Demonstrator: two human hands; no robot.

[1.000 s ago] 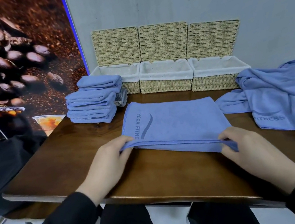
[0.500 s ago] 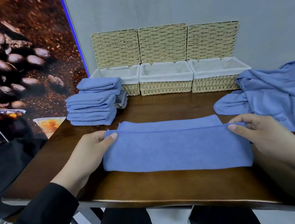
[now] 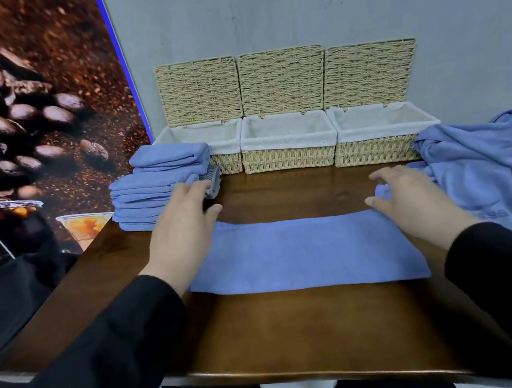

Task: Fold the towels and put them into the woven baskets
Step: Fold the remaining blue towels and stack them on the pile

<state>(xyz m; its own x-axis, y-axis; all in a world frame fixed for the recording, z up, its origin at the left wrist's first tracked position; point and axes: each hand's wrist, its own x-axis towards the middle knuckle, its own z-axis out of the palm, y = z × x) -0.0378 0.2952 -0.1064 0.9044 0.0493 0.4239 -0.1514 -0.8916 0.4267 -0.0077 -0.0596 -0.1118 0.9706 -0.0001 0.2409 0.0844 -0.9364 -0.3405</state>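
Towels are the job here, and they lie in three spots on the brown tabletop (image 3: 300, 329). Far left, by a wall picture of coffee beans (image 3: 22, 111), sits a neat stack (image 3: 152, 188) of folded blue towels. It touches the front corner of the left basket (image 3: 208, 144).

Next comes the left hand (image 3: 184, 230). It lies flat on the left end of the towel strip (image 3: 305, 252), and its fingers (image 3: 192, 193) are straight and loose, gripping nothing.

The strip is one blue towel folded into a long band. It lies flat in the middle of the tabletop, stretched from one hand to the other.

Behind it, three woven baskets stand in a row by the gray wall: the left one, the middle basket (image 3: 290, 156) and the right basket (image 3: 377, 150). Each has a white cloth lining and a lid standing up behind it. No towels show inside them.

The right hand (image 3: 413, 201) rests on the right end of the strip, fingers spread and relaxed, holding nothing.

Far right is a pile (image 3: 491, 167) of loose blue towels, not folded, touching the right basket.
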